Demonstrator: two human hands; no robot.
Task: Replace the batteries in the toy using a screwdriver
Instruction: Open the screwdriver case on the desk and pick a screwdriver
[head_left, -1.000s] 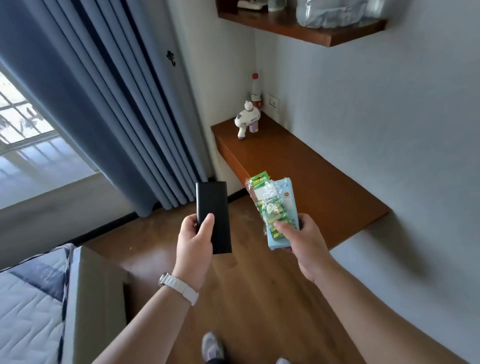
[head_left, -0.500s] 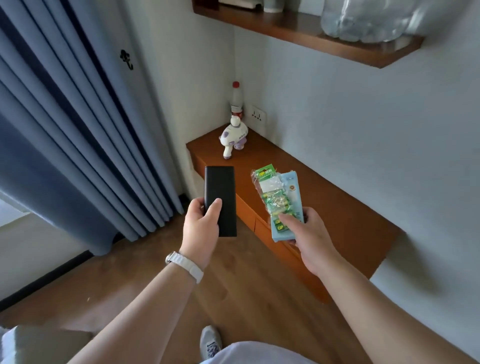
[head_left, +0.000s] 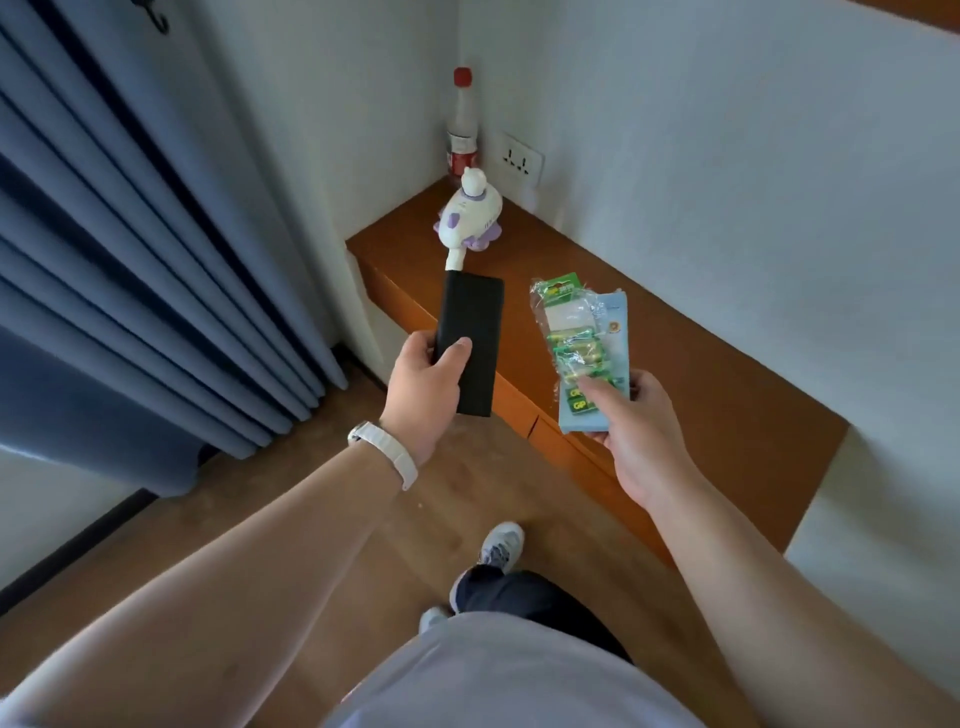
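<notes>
A white and purple toy (head_left: 470, 218) stands near the far corner of a low wooden desk (head_left: 727, 395). My left hand (head_left: 426, 395) grips a flat black case (head_left: 471, 343), held upright over the desk's near left edge. My right hand (head_left: 639, 431) holds a green pack of batteries (head_left: 571, 343) stacked on a light blue box (head_left: 615, 332), thumb pressed on top. Both hands hover in front of the desk, below the toy. No screwdriver is visible on its own.
A plastic bottle with a red cap (head_left: 461, 124) stands in the corner behind the toy, next to a wall socket (head_left: 521, 158). Blue curtains (head_left: 130, 234) hang at the left. The desk has drawers (head_left: 561, 441) along its front. My shoe (head_left: 501, 545) is on the wood floor.
I have stepped closer to the desk and my view has tilted down. Both hands keep their grip and now reach nearer the desk's edge and the toy.
</notes>
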